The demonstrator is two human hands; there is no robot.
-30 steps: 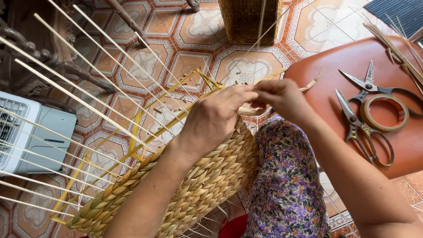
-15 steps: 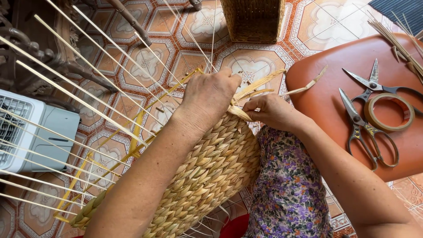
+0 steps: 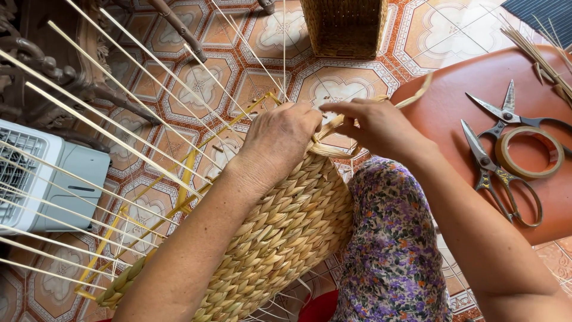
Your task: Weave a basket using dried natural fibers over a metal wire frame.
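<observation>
A half-woven basket (image 3: 280,238) of pale straw-coloured braid lies across my lap, on a yellow wire frame (image 3: 185,179). Long thin cane stakes (image 3: 119,131) fan out from it to the upper left. My left hand (image 3: 280,140) presses on the top woven edge, fingers curled over it. My right hand (image 3: 372,125) pinches a flat straw strand (image 3: 333,128) at the same edge, next to the left hand; the strand's loose end (image 3: 417,95) curls up to the right.
A red stool (image 3: 476,77) at right carries two pairs of scissors (image 3: 497,170), a roll of tape (image 3: 530,152) and dry reeds (image 3: 542,56). A finished woven basket (image 3: 345,27) stands at top. A white fan heater (image 3: 42,179) sits at left, with dark carved furniture legs (image 3: 65,77) behind it.
Both hands have shifted along the basket's top edge; the right hand has come in closer to the left and pulled the strand across the rim.
</observation>
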